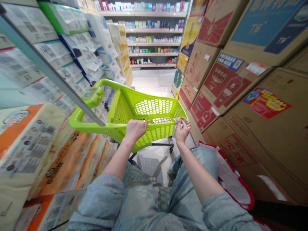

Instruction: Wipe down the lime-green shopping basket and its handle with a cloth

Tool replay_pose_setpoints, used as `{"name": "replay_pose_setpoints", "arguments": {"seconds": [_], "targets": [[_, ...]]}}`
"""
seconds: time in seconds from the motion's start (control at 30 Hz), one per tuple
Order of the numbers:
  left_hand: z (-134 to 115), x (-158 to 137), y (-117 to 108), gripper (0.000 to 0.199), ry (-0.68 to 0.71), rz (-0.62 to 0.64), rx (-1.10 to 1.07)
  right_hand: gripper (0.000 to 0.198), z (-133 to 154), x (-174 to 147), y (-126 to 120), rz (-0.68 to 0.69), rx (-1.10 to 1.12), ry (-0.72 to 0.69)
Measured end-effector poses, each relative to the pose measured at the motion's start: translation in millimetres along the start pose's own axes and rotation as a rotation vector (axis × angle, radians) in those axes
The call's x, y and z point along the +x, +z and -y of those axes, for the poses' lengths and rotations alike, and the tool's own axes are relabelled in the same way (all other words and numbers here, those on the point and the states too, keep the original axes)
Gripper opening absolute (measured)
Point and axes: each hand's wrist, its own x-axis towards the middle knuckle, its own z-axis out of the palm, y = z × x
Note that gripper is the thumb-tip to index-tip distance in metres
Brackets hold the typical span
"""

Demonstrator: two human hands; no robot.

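Observation:
A lime-green plastic shopping cart (154,131) stands crosswise in front of me, its handle end to the left. My left hand (136,130) is closed over the near side rim, about halfway along. At the cart's right end, my right hand (182,132) presses a crumpled, pale patterned cloth (178,121) against the rim, its fingers bent into the fabric. The basket's perforated walls show, and parts of its floor. A grey pole (57,69) slants down to the cart's rim near the handle.
Wrapped paper packs (26,141) are piled along the left. Stacked cardboard boxes (262,128) line the right, close to the cart's end. A red-edged white bag (232,179) lies by my right leg. Shelves of small products (154,40) stand at the far end of the tiled aisle (154,77).

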Motion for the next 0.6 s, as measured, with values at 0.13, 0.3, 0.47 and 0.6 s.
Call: {"name": "replay_pose_setpoints", "arguments": {"seconds": [0.13,0.3,0.47,0.6], "targets": [[-4,0,1,0.065,0.010,-0.024,-0.004,0.034,31,-45,20,0.167,0.062,-0.201],[-6,-1,1,0.063,0.040,-0.077,0.026,0.035,59,-82,33,0.364,0.195,-0.397],[-5,-2,3,0.060,0.039,-0.106,0.045,0.029,38,-58,22,0.356,0.172,-0.431],[-6,-1,5,0.060,0.025,-0.109,0.045,0.022,6,-22,10,0.203,0.114,-0.283]]}}
